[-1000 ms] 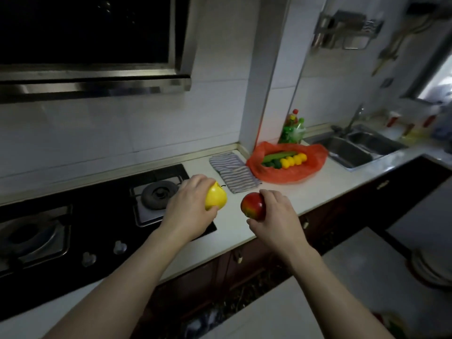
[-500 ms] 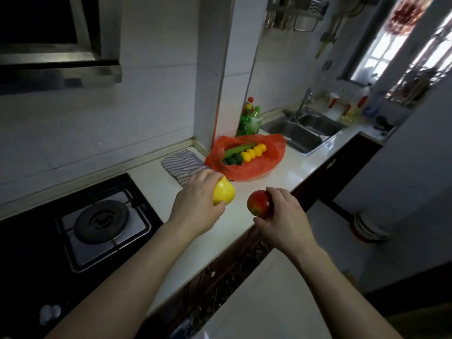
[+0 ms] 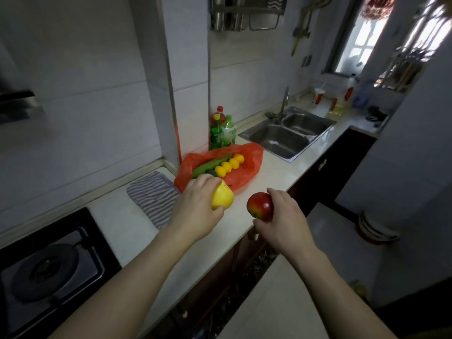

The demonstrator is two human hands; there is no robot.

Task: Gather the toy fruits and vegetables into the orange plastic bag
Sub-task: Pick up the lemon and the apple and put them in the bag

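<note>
Step in hand: carrying two toy fruits to the orange plastic bag. The left hand grips a yellow fruit, fingers curled over its top, just short of the bag's near edge. The right hand grips a red apple above the counter edge — a little further from the bag. The bag lies open on the counter, already containing yellow pieces and a green vegetable. Next move — likely bring each hand over the opening, then release.

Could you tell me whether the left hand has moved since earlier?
Yes, the left hand moved from the stove's edge to the orange bag's near edge.
</note>
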